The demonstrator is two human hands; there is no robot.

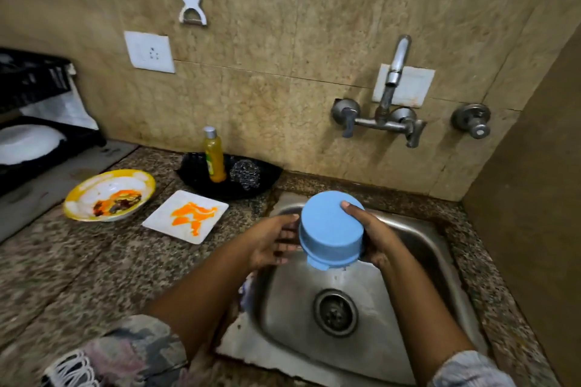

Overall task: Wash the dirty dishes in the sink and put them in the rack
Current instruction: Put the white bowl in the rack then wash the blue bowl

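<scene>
Both hands over steel sink [418,248]: left hand [270,242] and right hand [374,236] clamped round upturned blue bowl [330,229], above drain [335,312].

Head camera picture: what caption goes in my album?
Two hands, left hand and right hand, hold a blue bowl over the sink.
</scene>
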